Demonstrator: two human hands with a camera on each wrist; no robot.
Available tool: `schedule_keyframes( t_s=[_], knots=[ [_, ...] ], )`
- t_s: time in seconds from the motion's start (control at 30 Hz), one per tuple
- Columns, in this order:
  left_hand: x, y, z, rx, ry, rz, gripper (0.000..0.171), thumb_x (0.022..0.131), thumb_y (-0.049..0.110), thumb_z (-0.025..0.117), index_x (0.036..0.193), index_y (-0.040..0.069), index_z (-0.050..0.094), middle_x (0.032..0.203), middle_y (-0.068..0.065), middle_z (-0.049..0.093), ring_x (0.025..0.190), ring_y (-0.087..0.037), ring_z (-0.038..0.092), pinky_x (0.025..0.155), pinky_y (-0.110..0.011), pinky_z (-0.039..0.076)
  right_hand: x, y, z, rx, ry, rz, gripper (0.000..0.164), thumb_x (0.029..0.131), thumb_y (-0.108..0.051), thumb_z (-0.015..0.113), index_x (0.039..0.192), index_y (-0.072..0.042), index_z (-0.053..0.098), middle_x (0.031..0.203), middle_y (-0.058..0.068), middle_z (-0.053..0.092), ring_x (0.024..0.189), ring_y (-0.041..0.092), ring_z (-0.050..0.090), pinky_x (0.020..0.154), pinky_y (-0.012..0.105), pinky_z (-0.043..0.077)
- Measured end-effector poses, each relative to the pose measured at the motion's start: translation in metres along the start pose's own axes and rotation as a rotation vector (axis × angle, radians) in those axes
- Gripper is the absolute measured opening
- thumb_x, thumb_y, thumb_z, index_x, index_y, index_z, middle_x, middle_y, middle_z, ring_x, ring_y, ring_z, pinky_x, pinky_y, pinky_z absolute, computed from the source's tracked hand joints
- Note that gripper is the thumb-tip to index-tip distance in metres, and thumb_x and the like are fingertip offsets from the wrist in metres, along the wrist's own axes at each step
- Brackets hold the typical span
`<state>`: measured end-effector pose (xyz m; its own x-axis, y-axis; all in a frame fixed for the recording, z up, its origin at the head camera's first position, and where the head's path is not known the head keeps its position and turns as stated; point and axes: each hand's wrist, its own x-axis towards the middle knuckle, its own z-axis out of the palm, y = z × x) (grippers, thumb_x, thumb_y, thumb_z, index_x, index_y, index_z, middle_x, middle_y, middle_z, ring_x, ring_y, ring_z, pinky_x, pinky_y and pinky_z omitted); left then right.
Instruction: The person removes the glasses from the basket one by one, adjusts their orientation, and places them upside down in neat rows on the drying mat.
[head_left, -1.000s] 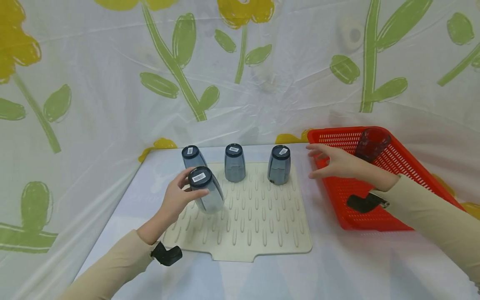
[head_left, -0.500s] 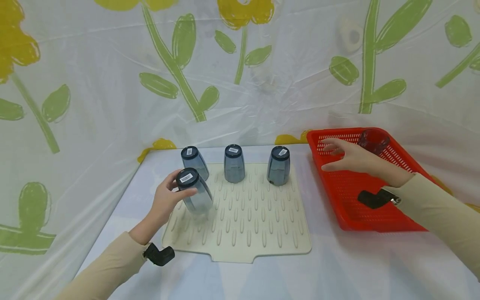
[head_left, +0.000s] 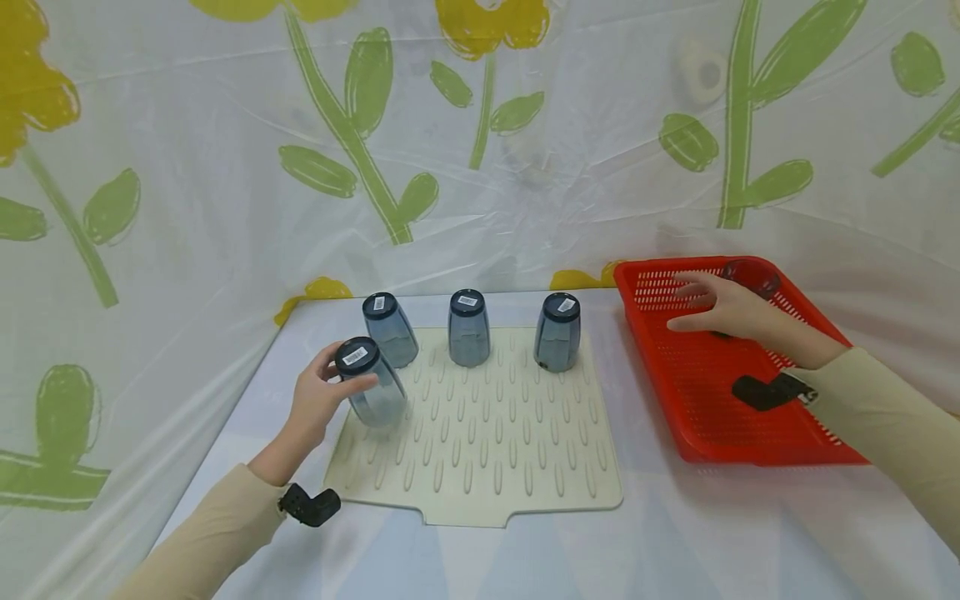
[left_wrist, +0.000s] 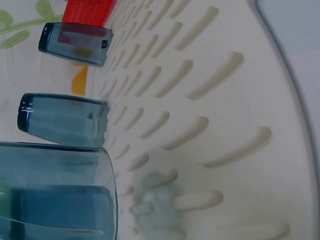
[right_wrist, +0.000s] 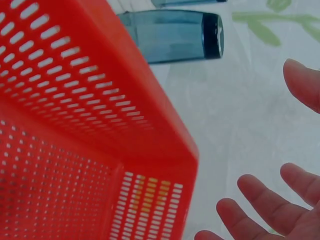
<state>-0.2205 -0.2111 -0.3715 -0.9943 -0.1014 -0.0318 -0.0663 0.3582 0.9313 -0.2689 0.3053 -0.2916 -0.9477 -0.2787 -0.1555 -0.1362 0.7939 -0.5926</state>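
My left hand (head_left: 313, 398) holds an upside-down blue-grey drinking glass (head_left: 384, 398) by its base end, thumb on one side and fingers on the other. This glass tilts over the left part of a cream ribbed drying mat (head_left: 510, 467); in the left wrist view the rim of the held glass (left_wrist: 107, 200) is a little above the mat. Over the red basket (head_left: 720, 429) hovers my right hand (head_left: 738, 317), fingers spread and holding nothing. Behind it in the basket is another glass (head_left: 752, 273), mostly hidden by the hand.
Three similar glasses stand upside down along the mat's back edge: left (head_left: 392, 340), middle (head_left: 469, 337) and right (head_left: 558, 340). The basket stands to the right of the mat. A flowered curtain (head_left: 570, 192) hangs directly behind the table.
My left hand has carried the glass left and slightly down over the mat. My right hand has moved right, from the basket's left rim to above its inside.
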Motion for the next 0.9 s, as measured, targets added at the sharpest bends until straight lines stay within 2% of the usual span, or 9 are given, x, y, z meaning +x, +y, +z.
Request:
schedule_keyframes(
  t_s=[0.1,0.27,0.4,0.5,0.63,0.73,0.9],
  knots=[
    [0.002,-0.003,-0.003,-0.010,0.016,-0.010,0.077,0.079,0.018,0.070,0.143,0.011,0.028,0.134,-0.014,0.037,0.115,-0.023,0.033,0.094,-0.043,0.032,0.000,0.004,-0.002,0.013,-0.002,0.021,0.081,0.085,-0.033,0.063,0.142,0.001,0.018,0.133,0.029,0.036,0.111,0.040,0.044,0.073,0.030,0.046],
    [0.004,-0.009,-0.007,-0.006,0.035,-0.032,0.077,0.079,0.021,0.071,0.143,0.012,0.030,0.133,-0.013,0.037,0.114,-0.022,0.034,0.092,-0.041,0.033,0.001,0.013,-0.005,0.019,-0.007,0.039,0.084,0.085,-0.036,0.062,0.143,0.003,0.014,0.134,0.031,0.034,0.111,0.042,0.043,0.076,0.035,0.048],
    [0.005,-0.013,-0.009,0.010,0.042,-0.043,0.077,0.078,0.022,0.072,0.143,0.011,0.030,0.134,-0.013,0.037,0.116,-0.024,0.033,0.091,-0.041,0.034,0.002,0.020,-0.006,0.033,-0.009,0.064,0.085,0.085,-0.037,0.062,0.143,0.001,0.013,0.135,0.030,0.033,0.113,0.042,0.043,0.075,0.032,0.048],
    [0.005,-0.015,-0.011,0.020,0.050,-0.051,0.078,0.079,0.023,0.071,0.143,0.011,0.029,0.135,-0.015,0.036,0.119,-0.026,0.033,0.092,-0.041,0.033,0.003,0.025,-0.008,0.041,-0.008,0.071,0.084,0.086,-0.037,0.061,0.143,0.001,0.013,0.135,0.030,0.033,0.115,0.043,0.041,0.077,0.035,0.047],
    [0.006,-0.017,-0.013,0.027,0.064,-0.062,0.077,0.078,0.022,0.072,0.143,0.010,0.030,0.135,-0.015,0.037,0.119,-0.026,0.033,0.091,-0.040,0.034,0.003,0.027,-0.009,0.053,-0.006,0.072,0.084,0.086,-0.035,0.061,0.143,0.004,0.012,0.134,0.032,0.032,0.117,0.046,0.038,0.086,0.048,0.044],
    [0.006,-0.018,-0.013,0.029,0.068,-0.075,0.077,0.078,0.021,0.071,0.143,0.011,0.030,0.135,-0.015,0.036,0.119,-0.026,0.033,0.091,-0.040,0.033,0.003,0.030,-0.009,0.068,-0.002,0.078,0.083,0.087,-0.033,0.060,0.143,0.005,0.011,0.135,0.032,0.032,0.119,0.047,0.036,0.090,0.054,0.039],
    [0.006,-0.019,-0.013,0.026,0.066,-0.087,0.079,0.079,0.022,0.071,0.144,0.010,0.028,0.137,-0.017,0.034,0.121,-0.028,0.032,0.095,-0.044,0.032,0.003,0.037,-0.010,0.064,0.010,0.085,0.085,0.087,-0.034,0.060,0.143,0.006,0.009,0.134,0.033,0.031,0.119,0.047,0.035,0.091,0.056,0.037]
  ],
)
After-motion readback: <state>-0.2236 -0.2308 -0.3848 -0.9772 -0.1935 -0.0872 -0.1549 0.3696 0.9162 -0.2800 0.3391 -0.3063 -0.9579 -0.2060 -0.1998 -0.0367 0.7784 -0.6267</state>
